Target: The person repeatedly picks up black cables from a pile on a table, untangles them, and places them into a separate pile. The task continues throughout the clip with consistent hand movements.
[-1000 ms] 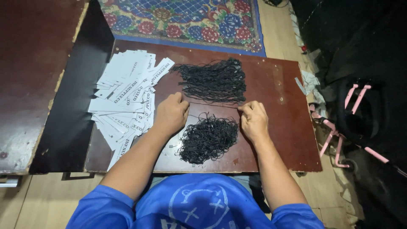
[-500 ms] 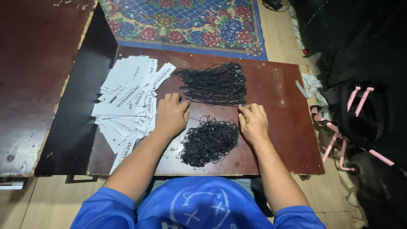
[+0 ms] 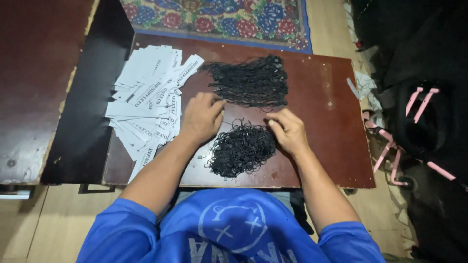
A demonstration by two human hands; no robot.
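Observation:
My left hand (image 3: pixel 202 119) lies palm down on the brown low table (image 3: pixel 331 112), between a spread of white paper tags (image 3: pixel 148 97) and the black strings. Its curled fingertips touch the lower left end of a straight bundle of black strings (image 3: pixel 253 80). My right hand (image 3: pixel 287 130) rests right of a tangled heap of black strings (image 3: pixel 242 148), its fingertips pinched at thin strands on the heap's top edge. What the left fingers hold is hidden.
A dark wooden surface (image 3: pixel 34 83) stands to the left, with a black gap beside the table. A patterned rug (image 3: pixel 219 17) lies beyond the table. Black bags and a pink-framed object (image 3: pixel 419 122) crowd the right side.
Both hands have shifted slightly toward me and closer to the tangled heap. The view has tilted a little; the piles have not moved.

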